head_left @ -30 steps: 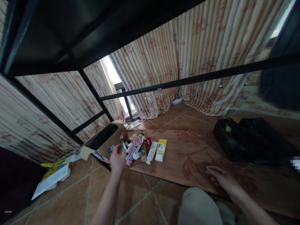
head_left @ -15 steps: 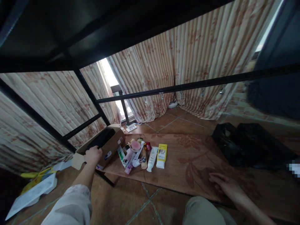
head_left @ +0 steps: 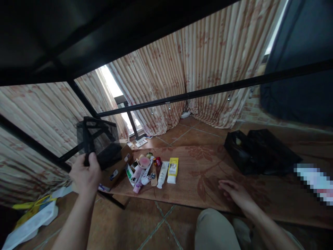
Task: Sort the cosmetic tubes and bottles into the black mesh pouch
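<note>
My left hand (head_left: 87, 173) is closed on the edge of a black see-through mesh bag (head_left: 104, 139), boxy with dark trim. The bag is held up above an open cardboard box (head_left: 116, 173), hiding part of it. The box stands at the left end of a low bench covered with brown floral cloth (head_left: 192, 187). On the bench, my right hand (head_left: 235, 194) rests with fingers loosely bent and apart, holding nothing. Between the hands lie a yellow-and-white tube (head_left: 172, 170), a white tube (head_left: 162, 174), a round pink compact (head_left: 144, 162) and several other cosmetics.
Two black bags (head_left: 244, 156) sit on the right of the bench, beside a blurred-out thing (head_left: 314, 180). A black metal bar (head_left: 182, 96) crosses in front of floral curtains (head_left: 151, 83). White and yellow packaging (head_left: 33, 218) lies on the floor at left.
My left hand has lifted the black mesh bag up out of the cardboard box, and it has opened into a boxy shape. My right hand stays on the bench. The view has shifted slightly.
</note>
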Demonstrator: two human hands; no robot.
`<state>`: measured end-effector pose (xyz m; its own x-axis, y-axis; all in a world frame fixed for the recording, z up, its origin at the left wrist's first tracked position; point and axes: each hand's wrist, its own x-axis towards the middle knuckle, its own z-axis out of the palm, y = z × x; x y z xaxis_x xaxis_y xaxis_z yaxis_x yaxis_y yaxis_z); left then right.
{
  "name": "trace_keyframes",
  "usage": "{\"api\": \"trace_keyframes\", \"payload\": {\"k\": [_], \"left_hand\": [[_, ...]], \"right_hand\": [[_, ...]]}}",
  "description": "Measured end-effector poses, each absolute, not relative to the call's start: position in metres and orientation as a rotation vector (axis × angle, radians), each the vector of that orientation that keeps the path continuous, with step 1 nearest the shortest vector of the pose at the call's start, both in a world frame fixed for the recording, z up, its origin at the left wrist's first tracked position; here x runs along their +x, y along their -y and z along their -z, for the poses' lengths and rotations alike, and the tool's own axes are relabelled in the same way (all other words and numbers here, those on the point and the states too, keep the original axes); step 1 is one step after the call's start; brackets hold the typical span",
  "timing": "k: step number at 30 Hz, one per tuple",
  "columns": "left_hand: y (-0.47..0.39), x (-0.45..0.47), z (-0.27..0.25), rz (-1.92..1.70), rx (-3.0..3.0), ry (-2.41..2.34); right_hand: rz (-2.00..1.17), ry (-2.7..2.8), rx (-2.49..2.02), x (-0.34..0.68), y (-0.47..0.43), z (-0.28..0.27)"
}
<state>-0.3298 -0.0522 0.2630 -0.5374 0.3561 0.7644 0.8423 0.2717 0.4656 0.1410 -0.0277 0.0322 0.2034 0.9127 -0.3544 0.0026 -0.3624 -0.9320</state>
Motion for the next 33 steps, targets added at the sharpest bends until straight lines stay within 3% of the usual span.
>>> {"api": "trace_keyframes", "payload": {"k": [8, 15, 25, 29, 33], "left_hand": [[0.045, -0.114, -0.190, 1.225, -1.773, 1.985], [0.024, 0.018, -0.168, 0.660, -2.273, 2.096], [-0.006, 0.016, -0.142, 1.040, -3.372, 1.893], [-0.019, 0.006, -0.131, 1.263, -3.388, 1.995], [-0.020, 0.010, -0.117, 1.354, -3.325, 1.769]], "right_hand": [[-1.217, 0.805, -1.240, 0.138, 0.032, -0.048], [-1.099, 0.809, -1.169, 0.144, 0.034, -0.059], [-1.125, 1.005, -0.984, 0.147, 0.034, -0.073], [-0.982, 1.125, -1.151, 0.140, 0.031, -0.069], [-0.820, 1.155, -1.318, 0.130, 0.024, -0.064]]}}
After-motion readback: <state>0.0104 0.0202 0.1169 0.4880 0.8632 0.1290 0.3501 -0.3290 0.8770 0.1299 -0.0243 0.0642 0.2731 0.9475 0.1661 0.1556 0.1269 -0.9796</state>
